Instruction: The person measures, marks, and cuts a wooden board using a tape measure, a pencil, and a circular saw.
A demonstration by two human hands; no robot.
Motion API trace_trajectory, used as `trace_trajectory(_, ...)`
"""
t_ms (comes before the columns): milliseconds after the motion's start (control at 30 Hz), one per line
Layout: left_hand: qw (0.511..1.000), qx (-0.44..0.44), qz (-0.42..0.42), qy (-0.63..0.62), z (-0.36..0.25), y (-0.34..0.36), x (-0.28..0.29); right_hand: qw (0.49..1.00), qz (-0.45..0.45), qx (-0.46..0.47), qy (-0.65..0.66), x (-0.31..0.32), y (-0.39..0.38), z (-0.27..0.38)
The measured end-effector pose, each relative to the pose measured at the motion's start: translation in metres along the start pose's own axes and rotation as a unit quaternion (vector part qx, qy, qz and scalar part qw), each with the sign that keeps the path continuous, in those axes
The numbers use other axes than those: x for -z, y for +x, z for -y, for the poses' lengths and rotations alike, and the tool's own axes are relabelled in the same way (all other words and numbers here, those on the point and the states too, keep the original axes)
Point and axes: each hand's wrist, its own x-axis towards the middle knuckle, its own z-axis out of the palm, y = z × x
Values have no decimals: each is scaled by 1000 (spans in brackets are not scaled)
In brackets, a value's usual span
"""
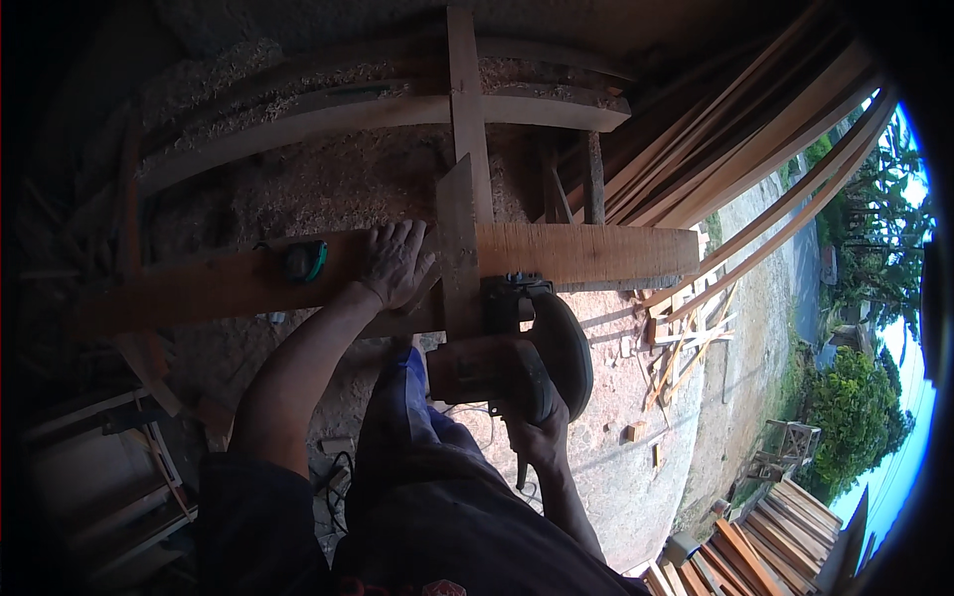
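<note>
Left hand (396, 263) flat, pressing long reddish wooden plank (586, 253), axis crosswise; right hand (537, 422) grasping orange circular saw (517, 363) just right, at near edge.

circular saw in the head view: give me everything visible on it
The saw is a handheld circular saw with a dark rounded blade guard on the right and a worn orange-brown motor body on the left. It sits at the near edge of the plank, beside an upright wooden guide piece. The right hand grips its rear handle. A cord hangs below. The blade itself is hidden.
</note>
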Motion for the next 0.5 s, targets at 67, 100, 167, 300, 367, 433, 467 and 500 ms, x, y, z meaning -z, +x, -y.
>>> trace_trajectory(67,1000,4,1,-7,-1,0,0,999,7,12,37,0,2,3)
trace_trajectory(100,1000,6,1,-10,-1,0,0,998,10,18,56,0,3,4)
trace_trajectory(167,1000,4,-18,-9,1,0,-3,997,3,49,62,-3,5,4)
trace_trajectory(300,1000,8,-22,-9,-1,0,-4,997,8,53,55,-4,10,15)
trace_trajectory(367,1000,13,-6,-10,-2,1,1,997,9,50,49,-5,16,20)
trace_trajectory(433,1000,12,-9,-7,0,1,-2,997,12,40,59,-7,21,26)
trace_trajectory(467,1000,10,-21,-2,0,0,-4,997,16,31,71,-8,22,33)
trace_trajectory(500,999,8,-32,2,0,0,-5,996,21,21,83,-9,24,37)
